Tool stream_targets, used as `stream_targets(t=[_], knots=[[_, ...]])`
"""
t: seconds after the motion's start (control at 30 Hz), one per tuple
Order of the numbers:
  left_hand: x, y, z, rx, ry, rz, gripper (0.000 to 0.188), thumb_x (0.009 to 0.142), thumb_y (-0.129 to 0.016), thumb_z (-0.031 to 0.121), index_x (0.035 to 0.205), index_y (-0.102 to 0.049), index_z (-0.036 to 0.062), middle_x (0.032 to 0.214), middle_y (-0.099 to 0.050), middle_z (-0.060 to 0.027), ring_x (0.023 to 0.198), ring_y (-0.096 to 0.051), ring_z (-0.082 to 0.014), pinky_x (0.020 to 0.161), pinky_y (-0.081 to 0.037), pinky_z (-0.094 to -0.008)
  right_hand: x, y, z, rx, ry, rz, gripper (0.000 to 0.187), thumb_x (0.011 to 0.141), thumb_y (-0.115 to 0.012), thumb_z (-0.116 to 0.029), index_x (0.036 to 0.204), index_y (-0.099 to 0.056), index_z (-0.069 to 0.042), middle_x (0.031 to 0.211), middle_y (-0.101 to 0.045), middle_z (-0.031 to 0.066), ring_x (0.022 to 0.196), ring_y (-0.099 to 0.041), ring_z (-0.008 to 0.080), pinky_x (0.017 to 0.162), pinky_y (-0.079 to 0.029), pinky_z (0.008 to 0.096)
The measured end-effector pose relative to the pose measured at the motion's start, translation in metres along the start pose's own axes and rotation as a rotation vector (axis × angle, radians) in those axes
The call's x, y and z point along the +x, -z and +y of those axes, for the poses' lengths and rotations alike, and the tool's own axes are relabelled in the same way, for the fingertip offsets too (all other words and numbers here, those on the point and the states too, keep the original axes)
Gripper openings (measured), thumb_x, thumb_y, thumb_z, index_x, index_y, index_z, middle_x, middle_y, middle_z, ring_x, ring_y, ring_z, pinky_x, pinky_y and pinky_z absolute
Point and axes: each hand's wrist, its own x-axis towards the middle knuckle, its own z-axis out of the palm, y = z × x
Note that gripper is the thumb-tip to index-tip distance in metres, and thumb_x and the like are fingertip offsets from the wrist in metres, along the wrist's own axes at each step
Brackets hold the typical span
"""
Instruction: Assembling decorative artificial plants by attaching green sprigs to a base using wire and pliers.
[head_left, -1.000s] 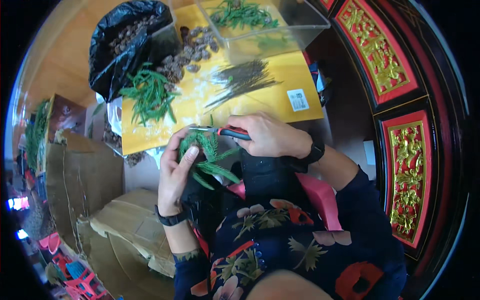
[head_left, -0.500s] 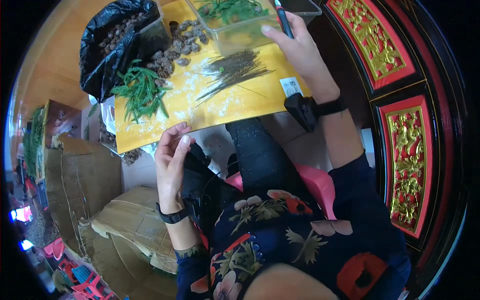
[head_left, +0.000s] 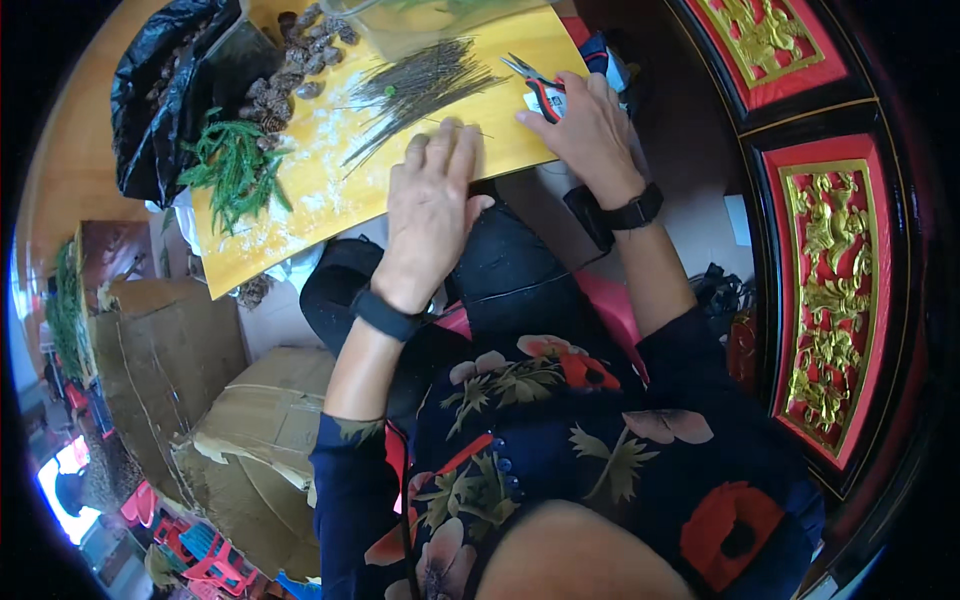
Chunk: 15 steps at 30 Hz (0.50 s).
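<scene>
Yellow board (head_left: pixel 335 185), loose right grip (head_left: pixel 592 132) on pliers (head_left: pixel 545 91)

Makeshift craft corner in a home-like room: pliers (head_left: pixel 547 95), pine cones (head_left: pixel 270 98), yellow board (head_left: pixel 516 148), gilded carved panels (head_left: pixel 832 300)

The board (head_left: pixel 510 135) is showing yellow speckled with white, the thin strands (head_left: pixel 425 85) are looking dark brown, and the pliers (head_left: pixel 548 98) are pairing red with black. Sprigs (head_left: pixel 235 172) are showing green and cones (head_left: pixel 270 97) brown, while the blouse (head_left: pixel 590 490) is carrying a red-and-pink floral print on navy.
</scene>
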Motion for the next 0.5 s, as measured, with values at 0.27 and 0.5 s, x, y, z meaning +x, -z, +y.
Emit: stream_targets(t=[0.27, 0.5], knots=[[0.004, -0.034, 0.004, 0.221, -0.066, 0.048, 0.052, 0.076, -0.059, 0.015, 0.124, -0.046, -0.0016, 0.120, -0.052, -0.0151, 0.116, -0.046, -0.0303, 0.094, -0.036, -0.0392, 0.006, -0.010, 0.006, -0.106, 0.065, 0.096, 0.068, 0.073, -0.068, -0.052, 0.116, -0.054, -0.002, 0.100, -0.049, 0.0133, 0.101, -0.047, 0.0311, 0.078, -0.042, 0.0431], [-0.005, -0.039, 0.006, 0.372, -0.182, 0.116, 0.043, 0.076, -0.052, 0.012, 0.117, -0.053, -0.0021, 0.112, -0.056, -0.0145, 0.110, -0.051, -0.0285, 0.092, -0.039, -0.0373, 0.004, -0.016, 0.003, -0.146, 0.078, 0.138, 0.070, 0.075, -0.065, -0.054, 0.120, -0.051, -0.002, 0.109, -0.048, 0.0145, 0.105, -0.044, 0.0313, 0.084, -0.037, 0.0467]])
